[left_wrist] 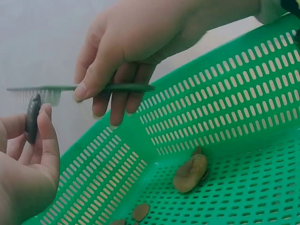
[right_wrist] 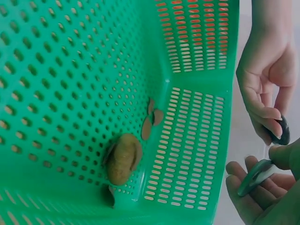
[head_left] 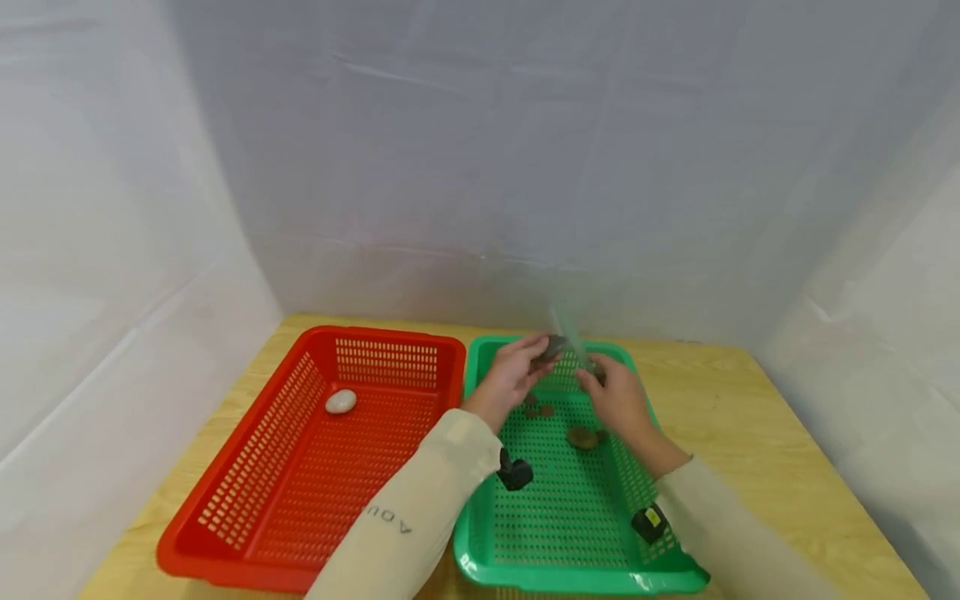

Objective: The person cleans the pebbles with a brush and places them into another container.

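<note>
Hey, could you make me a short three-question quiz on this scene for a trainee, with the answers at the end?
1. Which hand holds the brush?
2. True or false: the white rounded object lies in the red basket.
3. Fill in the blank: in the left wrist view, the left hand holds a dark stone-like object up at the brush's ____.

Key:
1. The right hand.
2. True.
3. Bristles.
</note>
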Available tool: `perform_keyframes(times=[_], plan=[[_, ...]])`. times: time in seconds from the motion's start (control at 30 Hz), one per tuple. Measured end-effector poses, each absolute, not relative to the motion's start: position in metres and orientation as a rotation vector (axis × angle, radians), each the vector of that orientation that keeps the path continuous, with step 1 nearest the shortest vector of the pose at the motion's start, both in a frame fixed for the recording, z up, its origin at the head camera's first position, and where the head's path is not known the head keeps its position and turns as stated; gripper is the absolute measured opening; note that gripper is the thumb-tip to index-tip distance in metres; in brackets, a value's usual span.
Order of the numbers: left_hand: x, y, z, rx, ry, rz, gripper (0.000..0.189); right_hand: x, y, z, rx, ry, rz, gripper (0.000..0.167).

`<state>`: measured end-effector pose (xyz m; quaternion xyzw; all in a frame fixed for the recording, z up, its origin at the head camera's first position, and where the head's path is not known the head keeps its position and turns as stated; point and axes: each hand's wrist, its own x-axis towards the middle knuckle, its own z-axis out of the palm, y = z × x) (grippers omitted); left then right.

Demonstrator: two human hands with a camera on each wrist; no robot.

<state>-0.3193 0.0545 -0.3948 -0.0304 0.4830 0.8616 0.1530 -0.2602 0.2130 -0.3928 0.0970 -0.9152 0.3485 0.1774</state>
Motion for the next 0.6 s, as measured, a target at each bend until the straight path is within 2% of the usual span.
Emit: perform_keyframes(times=[0.33, 0.6], plan=[[-0.317, 0.057, -0.358, -0.022, 1.471, 2.362, 0.038, -0.266, 0.222, -0.378, 0.15, -2.709, 1.052, 0.042], [-0.342, 0.005, -0.335, 0.135, 1.787, 2.195, 0.039, -0.261, 0.226, -0.38, 0.112, -2.75, 1.118, 0.039]])
